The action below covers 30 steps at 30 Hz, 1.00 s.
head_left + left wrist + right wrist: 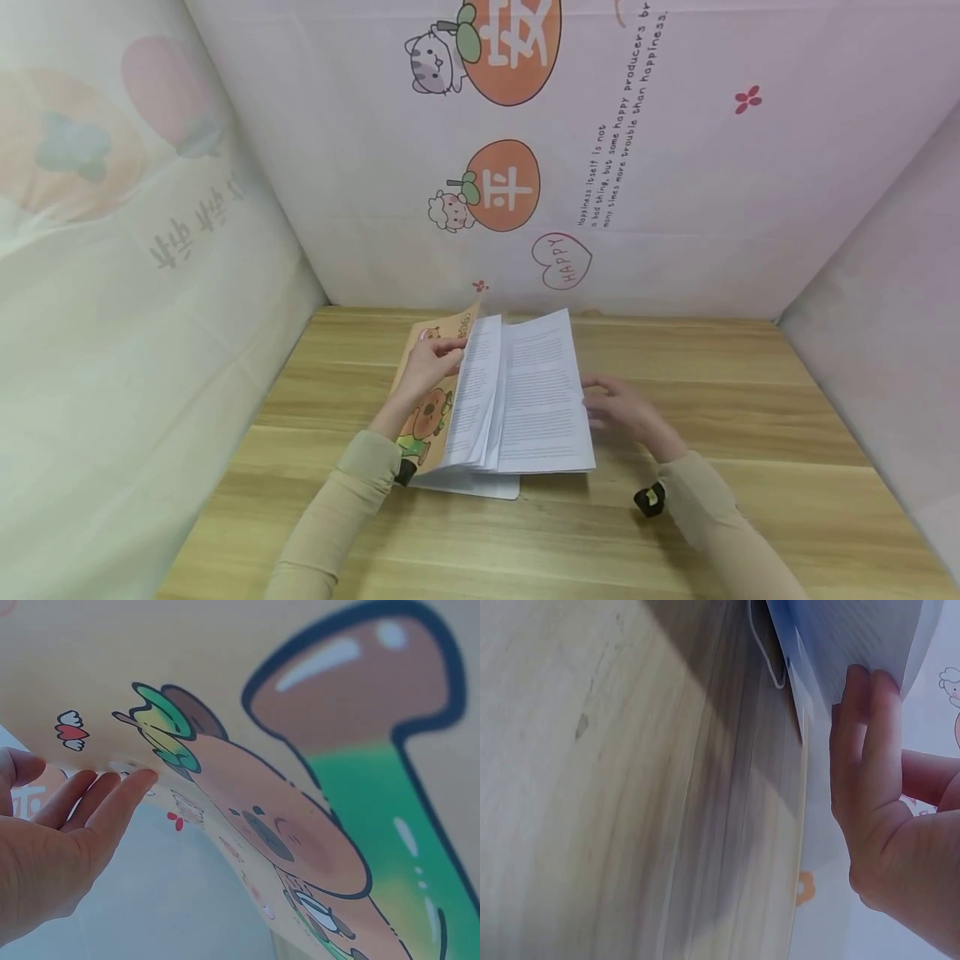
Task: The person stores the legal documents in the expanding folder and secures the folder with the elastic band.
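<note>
An orange cartoon-printed folder (441, 402) lies opened, its front cover (285, 825) tilted up on the left side. Several printed sheets (536, 400) fan out from it to the right. A white rounded-corner board (495, 485) shows below them. My left hand (435, 365) touches the outside of the raised cover near its upper edge, with fingers fairly straight in the left wrist view. At the right edge of the sheets is my right hand (621, 407). Its extended fingers (881, 742) touch the underside of the paper in the right wrist view.
The folder lies on a wood-grain table (697, 367). A white cloth wall (667, 250) with cartoon prints rises behind, and cloth side walls stand left and right. A black wrist device (649, 500) sits at the right sleeve.
</note>
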Tool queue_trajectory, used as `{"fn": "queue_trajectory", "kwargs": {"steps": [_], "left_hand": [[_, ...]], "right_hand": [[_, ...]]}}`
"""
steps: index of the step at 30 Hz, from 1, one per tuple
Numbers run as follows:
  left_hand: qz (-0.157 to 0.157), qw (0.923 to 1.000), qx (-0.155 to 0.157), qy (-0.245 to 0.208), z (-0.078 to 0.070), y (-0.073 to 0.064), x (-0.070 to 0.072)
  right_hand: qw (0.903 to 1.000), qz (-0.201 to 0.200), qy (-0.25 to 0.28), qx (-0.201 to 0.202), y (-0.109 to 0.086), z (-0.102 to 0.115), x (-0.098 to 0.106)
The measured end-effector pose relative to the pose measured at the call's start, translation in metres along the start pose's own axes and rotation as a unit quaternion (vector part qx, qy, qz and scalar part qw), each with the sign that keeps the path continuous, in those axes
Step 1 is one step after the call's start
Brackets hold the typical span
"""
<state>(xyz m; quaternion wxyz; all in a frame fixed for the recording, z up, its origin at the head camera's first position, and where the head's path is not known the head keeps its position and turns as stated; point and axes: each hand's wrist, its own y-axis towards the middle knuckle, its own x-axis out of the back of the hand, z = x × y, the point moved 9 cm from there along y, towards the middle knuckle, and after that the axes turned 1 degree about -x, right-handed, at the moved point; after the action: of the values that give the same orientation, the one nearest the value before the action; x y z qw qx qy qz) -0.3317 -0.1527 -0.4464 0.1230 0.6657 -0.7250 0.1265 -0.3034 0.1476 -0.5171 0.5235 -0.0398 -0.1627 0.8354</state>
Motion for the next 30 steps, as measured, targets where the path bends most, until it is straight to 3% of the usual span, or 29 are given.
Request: {"fn": "queue_trajectory", "kwargs": {"steps": [30], "left_hand": [[0.005,0.9999,0.007,-0.007,-0.001,-0.001,-0.001]], "right_hand": [[0.9988,0.041,0.027,-0.006,0.024,0.011,-0.050]]}}
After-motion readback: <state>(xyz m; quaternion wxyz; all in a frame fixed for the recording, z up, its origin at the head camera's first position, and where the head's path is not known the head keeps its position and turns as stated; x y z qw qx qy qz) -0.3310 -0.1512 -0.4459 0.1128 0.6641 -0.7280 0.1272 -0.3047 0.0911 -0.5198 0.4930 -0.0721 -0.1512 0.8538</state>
